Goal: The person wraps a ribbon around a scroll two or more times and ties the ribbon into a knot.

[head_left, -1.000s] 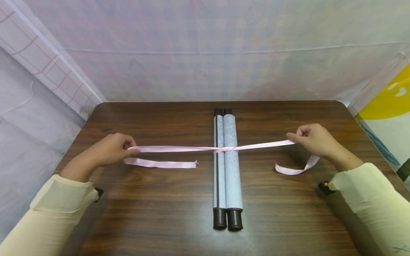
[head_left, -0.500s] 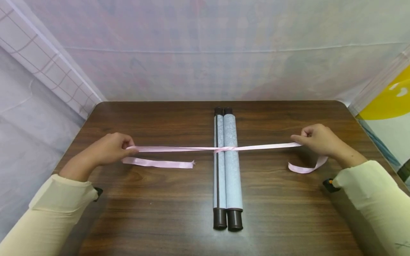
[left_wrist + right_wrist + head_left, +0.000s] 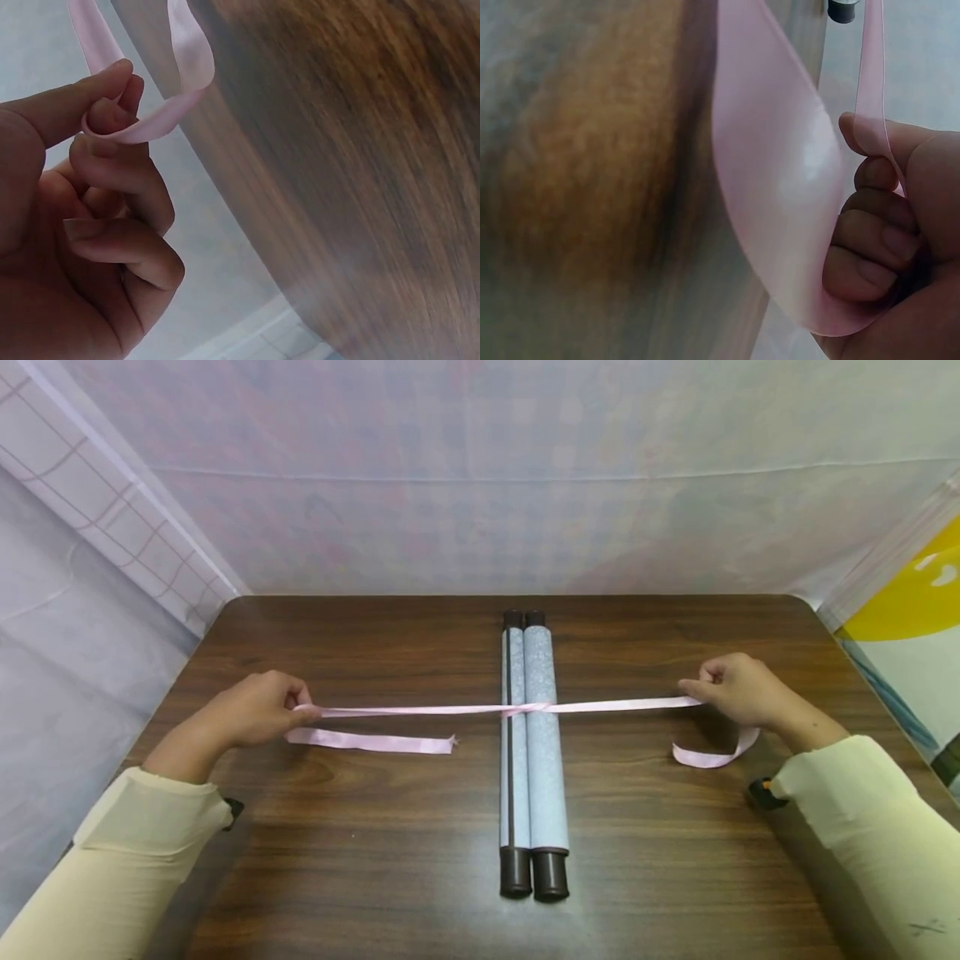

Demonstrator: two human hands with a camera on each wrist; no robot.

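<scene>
Two light-grey rolled scrolls [image 3: 542, 777] with dark brown end caps lie side by side, pointing away from me. Around their middle goes a pink ribbon [image 3: 615, 705], crossed or twisted on top; whether it is knotted I cannot tell. My left hand [image 3: 258, 710] pinches the left length between thumb and fingers, and its tail doubles back toward the scrolls. On the other side my right hand [image 3: 738, 693] grips the right length, the ribbon [image 3: 787, 165] running through its curled fingers and its loose end curling below. Both lengths stretch nearly straight between the hands.
The brown wood-grain table [image 3: 375, 860] has rounded far corners. A pale sheet [image 3: 480, 477] hangs behind it. At the right stands a yellow patterned surface [image 3: 907, 593]. A dark wrist device [image 3: 767, 793] sits below the right sleeve.
My right hand has moved outward to the right, then slightly back, drawing its ribbon tail along. The left length looks narrower, turned more on edge. The scrolls have stayed put.
</scene>
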